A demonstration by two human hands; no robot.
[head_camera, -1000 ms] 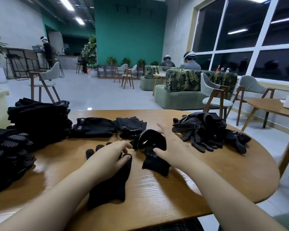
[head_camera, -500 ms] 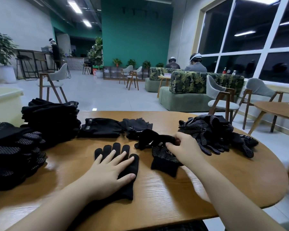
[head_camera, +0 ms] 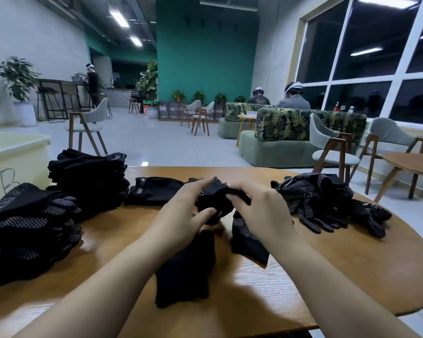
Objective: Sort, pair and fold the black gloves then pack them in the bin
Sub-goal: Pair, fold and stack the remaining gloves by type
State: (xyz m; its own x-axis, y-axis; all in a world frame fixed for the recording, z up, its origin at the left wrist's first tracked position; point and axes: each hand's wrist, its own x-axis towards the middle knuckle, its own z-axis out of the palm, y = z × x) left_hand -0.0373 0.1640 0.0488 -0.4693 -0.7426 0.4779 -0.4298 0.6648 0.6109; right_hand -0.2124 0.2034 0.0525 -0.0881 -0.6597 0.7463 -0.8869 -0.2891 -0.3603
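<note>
My left hand (head_camera: 181, 211) and my right hand (head_camera: 259, 211) both grip a bunched black glove (head_camera: 215, 198) held just above the middle of the wooden table (head_camera: 327, 269). Its dotted cuff end (head_camera: 248, 242) hangs down to the table under my right hand. A plain black glove (head_camera: 186, 269) lies flat below my left hand. Another black glove with a small label (head_camera: 154, 191) lies behind my hands. A loose heap of dotted black gloves (head_camera: 325, 201) sits at the right.
Two stacks of black gloves stand at the left: a tall one (head_camera: 91, 176) at the back and a dotted one (head_camera: 27, 230) nearer. A pale yellow bin (head_camera: 15, 152) stands beyond the table's left edge. Chairs, sofas and seated people fill the room behind.
My left hand lifted off the flat glove and joined my right hand on the bunched glove, which rose from the table.
</note>
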